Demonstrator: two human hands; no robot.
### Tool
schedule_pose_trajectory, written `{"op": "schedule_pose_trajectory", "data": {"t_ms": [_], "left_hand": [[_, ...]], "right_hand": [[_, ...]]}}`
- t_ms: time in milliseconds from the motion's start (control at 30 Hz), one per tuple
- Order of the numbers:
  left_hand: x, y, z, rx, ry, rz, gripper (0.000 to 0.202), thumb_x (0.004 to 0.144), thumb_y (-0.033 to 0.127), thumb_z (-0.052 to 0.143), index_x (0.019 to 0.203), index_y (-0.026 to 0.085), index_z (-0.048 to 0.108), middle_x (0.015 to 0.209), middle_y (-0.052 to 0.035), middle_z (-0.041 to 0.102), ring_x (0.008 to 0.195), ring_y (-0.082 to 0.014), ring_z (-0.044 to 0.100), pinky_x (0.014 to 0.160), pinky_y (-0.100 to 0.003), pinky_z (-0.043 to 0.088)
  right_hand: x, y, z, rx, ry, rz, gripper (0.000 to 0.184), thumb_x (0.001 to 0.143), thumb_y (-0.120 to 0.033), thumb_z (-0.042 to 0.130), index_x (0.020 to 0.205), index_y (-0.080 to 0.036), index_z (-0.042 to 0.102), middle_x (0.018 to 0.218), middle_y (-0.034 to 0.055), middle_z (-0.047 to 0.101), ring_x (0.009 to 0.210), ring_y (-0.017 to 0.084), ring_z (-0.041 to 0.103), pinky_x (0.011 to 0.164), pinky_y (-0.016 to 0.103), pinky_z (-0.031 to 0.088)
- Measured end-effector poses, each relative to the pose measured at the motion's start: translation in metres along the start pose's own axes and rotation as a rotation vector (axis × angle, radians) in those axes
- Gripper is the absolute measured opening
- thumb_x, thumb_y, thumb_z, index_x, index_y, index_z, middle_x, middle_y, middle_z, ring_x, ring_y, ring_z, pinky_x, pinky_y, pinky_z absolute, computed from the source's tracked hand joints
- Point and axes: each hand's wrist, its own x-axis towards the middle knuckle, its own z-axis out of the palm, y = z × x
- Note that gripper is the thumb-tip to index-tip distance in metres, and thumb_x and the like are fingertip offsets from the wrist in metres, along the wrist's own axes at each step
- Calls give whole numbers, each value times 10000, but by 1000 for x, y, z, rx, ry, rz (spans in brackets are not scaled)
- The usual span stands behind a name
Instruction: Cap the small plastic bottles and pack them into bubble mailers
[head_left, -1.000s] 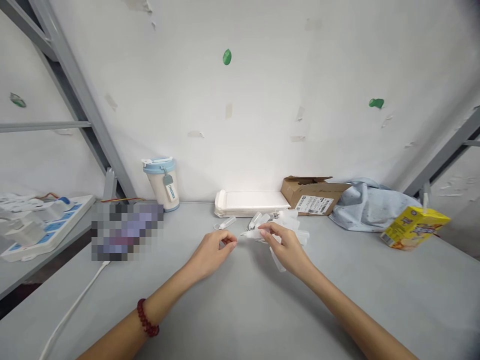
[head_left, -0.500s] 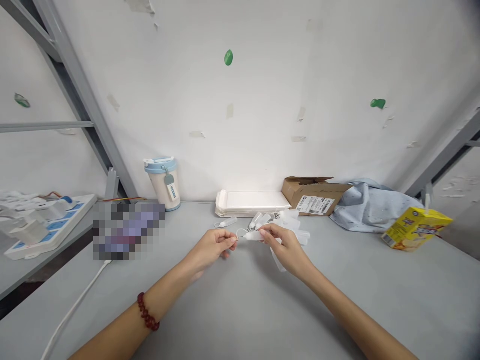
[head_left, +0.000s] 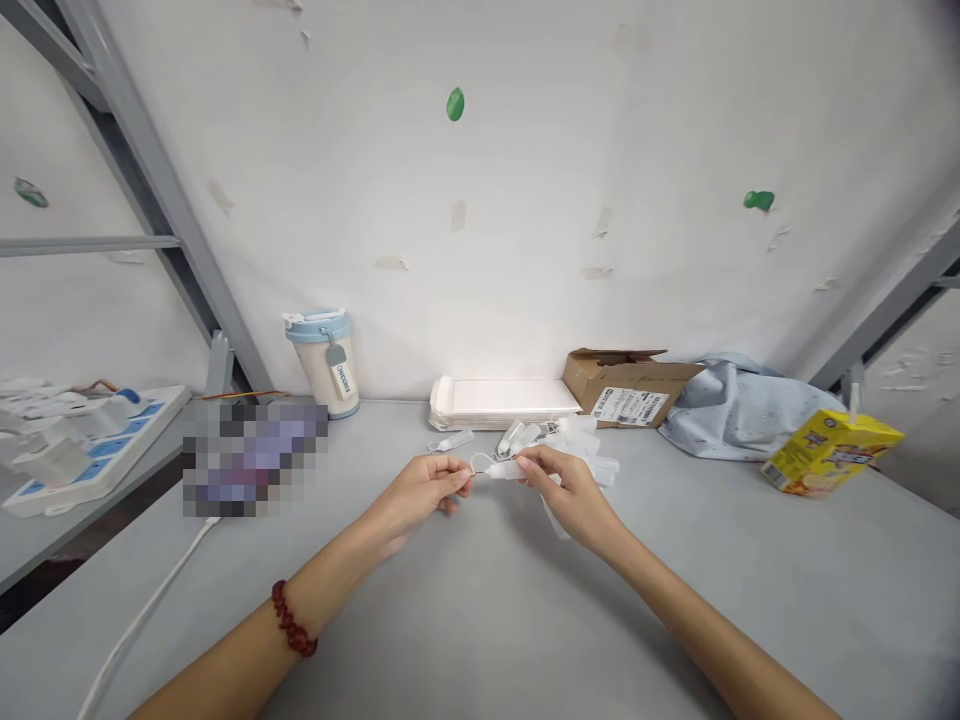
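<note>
Here, over the grey table [head_left: 480, 625], the left hand [head_left: 421, 490] pinches the thin looped end of a small white tube [head_left: 504, 470], and the right hand [head_left: 576, 500] grips its body. Just beyond lie similar tubes [head_left: 576, 425]; farther back stand a flat white stack [head_left: 506, 397] and an open carton [head_left: 628, 388].

Left hand [head_left: 424, 495] pinches thin white cord loop [head_left: 482, 455]; right hand [head_left: 568, 495] grips small translucent white plastic tube [head_left: 504, 470]. Similar white tubes [head_left: 576, 440] lie behind; brown cardboard box [head_left: 634, 390] beyond.
</note>
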Motion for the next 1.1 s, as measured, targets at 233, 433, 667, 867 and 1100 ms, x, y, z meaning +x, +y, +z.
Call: {"op": "schedule_pose_trajectory", "data": {"t_ms": [233, 433, 667, 867, 1100], "left_hand": [[0, 1, 0, 10, 7, 0, 249, 704, 403, 603, 712, 155, 586, 753, -25, 539, 739, -144, 493, 646, -273, 394], [-1, 1, 0, 27, 3, -2, 257, 708, 409, 593, 722, 153, 573, 778, -35, 540, 744, -147, 502, 651, -264, 402], [-1, 2, 2, 107, 33, -4, 269, 726, 419, 566, 735, 151, 584, 765, -26, 546, 692, -132, 488, 651, -263, 393], [-3, 4, 5, 142, 50, -35, 274, 729, 421, 553, 753, 150, 589, 759, -22, 559, 654, -123, 484, 658, -274, 390], [-4, 3, 8, 137, 45, -54, 270, 724, 417, 554, 721, 148, 573, 737, -16, 556, 638, -119, 480, 649, -265, 388]], "right_hand": [[-1, -2, 0, -8, -8, 2, 278, 863, -365, 389, 784, -181, 583, 729, 8, 606, 700, 145, 531, 611, 246, 374], [0, -1, 1, -11, -5, -4, 284, 860, -366, 390, 798, -177, 593, 731, 13, 619, 706, 149, 546, 608, 249, 383], [-1, 0, 1, -41, 1, -25, 268, 854, -348, 399, 770, -177, 588, 723, 15, 617, 696, 147, 544, 561, 240, 366], [0, 2, 4, -44, -10, -7, 265, 855, -345, 399, 782, -174, 588, 713, 13, 611, 680, 139, 534, 577, 241, 371], [-1, 7, 9, -25, -7, -4, 271, 848, -347, 405, 793, -166, 599, 690, 20, 612, 645, 140, 535, 561, 241, 377]]}}
